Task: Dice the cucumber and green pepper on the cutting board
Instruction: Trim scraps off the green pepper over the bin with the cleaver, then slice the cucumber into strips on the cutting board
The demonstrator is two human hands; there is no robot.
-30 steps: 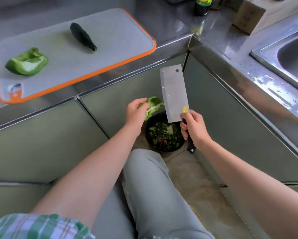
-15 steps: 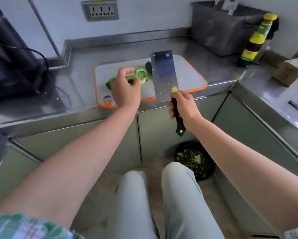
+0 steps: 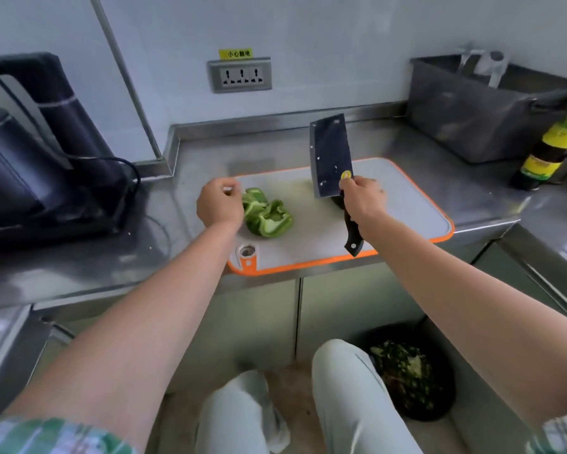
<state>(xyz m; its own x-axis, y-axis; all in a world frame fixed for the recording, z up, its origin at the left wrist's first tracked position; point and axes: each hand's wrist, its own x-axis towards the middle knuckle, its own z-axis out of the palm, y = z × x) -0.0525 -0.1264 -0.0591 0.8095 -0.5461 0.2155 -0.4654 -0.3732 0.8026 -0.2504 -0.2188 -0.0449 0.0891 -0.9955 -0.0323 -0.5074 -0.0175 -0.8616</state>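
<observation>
On the steel counter lies a white cutting board with an orange rim (image 3: 406, 204). Green pepper pieces (image 3: 267, 216) rest on its left part. My left hand (image 3: 218, 204) is at their left edge with curled fingers; whether it grips a piece is hidden. My right hand (image 3: 362, 198) holds a cleaver (image 3: 331, 158) by its black handle, blade upright over the middle of the board. The dark cucumber (image 3: 336, 202) is almost wholly hidden behind the blade and my right hand.
A black kettle and appliance with a cable (image 3: 29, 165) stand on the counter to the left. A grey tub (image 3: 472, 109) and a sauce bottle (image 3: 551, 142) are at the back right. A black bin of green scraps (image 3: 410, 368) sits on the floor by my knees.
My view rose from the floor bin to the counter. My left hand carried a pepper piece from over the bin to the board, beside the other piece. The cleaver came up over the board.
</observation>
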